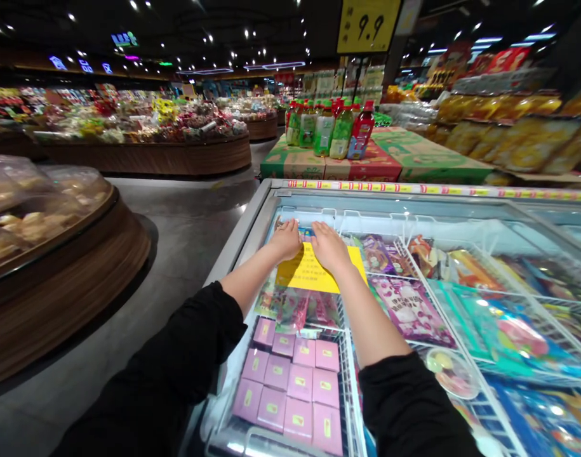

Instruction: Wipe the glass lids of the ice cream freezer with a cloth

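Both arms stretch forward over a chest freezer (259,219). My left hand (286,240) lies palm down near the freezer's far left corner, fingers extended. Beside it my right hand (330,246) is flat too, its fingers stretched toward the far wall; nothing shows in its grasp. A yellow printed sign (313,271) lies between and beneath my wrists. Whether my palms rest on a glass lid or on the packs below, I cannot tell. Pink-purple boxes (273,371) stand in rows in the near wire basket, with bagged goods (309,309) behind them.
To the right, wire dividers separate purple bags (411,308), a round tub (452,371) and blue packs (533,412). Bottles (324,130) stand on printed cartons (423,155) beyond the freezer, under a price sign (367,26). A rounded wooden display (66,285) borders the grey floor (176,235) on the left.
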The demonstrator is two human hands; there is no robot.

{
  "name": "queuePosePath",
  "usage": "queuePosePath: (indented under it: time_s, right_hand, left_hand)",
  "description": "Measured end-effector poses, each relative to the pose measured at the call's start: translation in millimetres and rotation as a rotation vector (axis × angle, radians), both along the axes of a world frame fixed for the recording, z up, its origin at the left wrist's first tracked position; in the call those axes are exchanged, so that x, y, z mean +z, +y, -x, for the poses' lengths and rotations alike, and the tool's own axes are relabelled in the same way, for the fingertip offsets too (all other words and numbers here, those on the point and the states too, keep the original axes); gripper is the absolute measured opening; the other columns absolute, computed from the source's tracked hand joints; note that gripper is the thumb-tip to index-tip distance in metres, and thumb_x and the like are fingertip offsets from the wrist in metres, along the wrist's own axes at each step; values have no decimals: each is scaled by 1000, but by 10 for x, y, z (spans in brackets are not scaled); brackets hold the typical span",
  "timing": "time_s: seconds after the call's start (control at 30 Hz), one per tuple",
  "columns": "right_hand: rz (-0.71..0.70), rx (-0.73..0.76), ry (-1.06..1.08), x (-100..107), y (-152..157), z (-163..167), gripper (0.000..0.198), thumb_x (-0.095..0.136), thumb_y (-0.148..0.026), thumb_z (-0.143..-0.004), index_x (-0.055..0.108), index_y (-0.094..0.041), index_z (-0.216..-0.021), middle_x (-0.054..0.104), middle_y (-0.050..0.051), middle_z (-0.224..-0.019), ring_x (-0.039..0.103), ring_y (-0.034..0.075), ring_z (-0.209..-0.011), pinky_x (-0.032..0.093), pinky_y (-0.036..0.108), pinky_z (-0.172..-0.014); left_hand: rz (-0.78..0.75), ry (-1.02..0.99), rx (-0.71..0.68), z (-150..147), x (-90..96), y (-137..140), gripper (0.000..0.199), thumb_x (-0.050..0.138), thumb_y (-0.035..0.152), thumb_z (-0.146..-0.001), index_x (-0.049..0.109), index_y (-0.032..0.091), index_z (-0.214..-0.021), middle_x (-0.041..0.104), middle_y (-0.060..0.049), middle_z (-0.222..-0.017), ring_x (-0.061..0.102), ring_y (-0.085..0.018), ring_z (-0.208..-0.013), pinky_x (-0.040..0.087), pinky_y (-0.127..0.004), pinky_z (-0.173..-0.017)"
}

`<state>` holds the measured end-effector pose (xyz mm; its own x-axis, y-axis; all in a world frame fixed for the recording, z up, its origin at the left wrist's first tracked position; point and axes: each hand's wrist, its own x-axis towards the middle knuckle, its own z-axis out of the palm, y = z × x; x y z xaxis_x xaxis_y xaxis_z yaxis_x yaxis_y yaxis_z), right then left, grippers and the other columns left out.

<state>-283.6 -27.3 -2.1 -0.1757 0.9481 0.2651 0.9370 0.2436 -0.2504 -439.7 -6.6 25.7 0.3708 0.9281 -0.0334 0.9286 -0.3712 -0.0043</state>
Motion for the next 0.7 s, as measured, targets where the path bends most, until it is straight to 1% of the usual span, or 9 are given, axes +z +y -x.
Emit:
queuePosePath:
  time_s: [0.07, 0.17, 0.3, 0.4, 0.43, 0.5, 0.6, 0.63, 0.7]
  right_hand:
    - [22, -14, 1, 13, 5, -7, 60, 36, -17, -106, 45, 2, -162, 45, 19, -170, 39, 29, -161, 28, 42, -134]
    - [49, -21, 2, 31, -1, -12, 59, 36, -16, -106, 44, 2, -162, 44, 18, -171, 38, 28, -161, 26, 42, -135]
    - [39, -29, 48, 58, -4, -9, 59, 38, -15, -105, 47, -2, -162, 47, 17, -170, 39, 26, -161, 29, 40, -134]
    - [15, -26, 116, 82, 4, -6, 61, 34, -13, -103, 49, -6, -162, 48, 14, -170, 40, 22, -160, 32, 38, -133]
    - [11, -29, 128, 88, 6, -5, 62, 32, -12, -103, 49, -6, -162, 48, 13, -169, 40, 21, -160, 32, 37, -133]
    - [8, -37, 127, 96, 6, -5, 63, 32, -10, -101, 49, -6, -162, 50, 13, -169, 40, 21, -160, 31, 37, -133]
    - [11, -42, 104, 100, 1, -11, 63, 33, -9, -100, 50, -5, -161, 50, 14, -168, 40, 22, -160, 29, 37, -134]
    - [14, -43, 98, 100, -2, -14, 63, 33, -9, -100, 49, -4, -161, 49, 14, -169, 40, 23, -160, 29, 37, -134]
    - [20, -39, 86, 100, -5, -19, 64, 32, -9, -101, 48, -3, -162, 48, 14, -170, 39, 23, -161, 27, 37, -135]
  left_hand:
    - [15, 1, -6, 5, 73, 130, 64, 33, 28, -110, 28, 3, -170, 25, -18, -178, 28, -26, -166, 34, -38, -130]
    - [9, 5, 45, -1, 129, 259, 63, 34, 29, -111, 32, 1, -167, 29, -23, -175, 31, -28, -164, 35, -39, -130]
    - [-37, 3, 167, -98, 54, 228, 61, 33, 18, -108, 34, -7, -164, 32, -35, -170, 40, -37, -160, 40, -46, -125]
    - [-48, 2, 165, -210, -25, 155, 62, 34, 13, -105, 36, -11, -161, 32, -39, -168, 39, -42, -159, 42, -51, -123]
    - [-44, 2, 136, -236, -34, 152, 62, 35, 14, -104, 35, -10, -162, 32, -38, -169, 38, -42, -160, 41, -51, -124]
    - [-29, 1, 51, -249, -15, 203, 64, 35, 17, -105, 33, -5, -165, 30, -31, -173, 33, -37, -163, 35, -48, -128]
    - [15, 5, -58, -174, 76, 398, 64, 34, 23, -107, 32, 6, -169, 28, -19, -177, 28, -28, -166, 28, -43, -132]
    - [32, 8, -72, -135, 108, 476, 64, 34, 24, -107, 31, 6, -169, 28, -18, -178, 28, -26, -166, 27, -43, -132]
    - [58, 13, -69, -67, 151, 620, 65, 34, 23, -107, 31, 4, -169, 27, -20, -177, 26, -26, -166, 28, -42, -132]
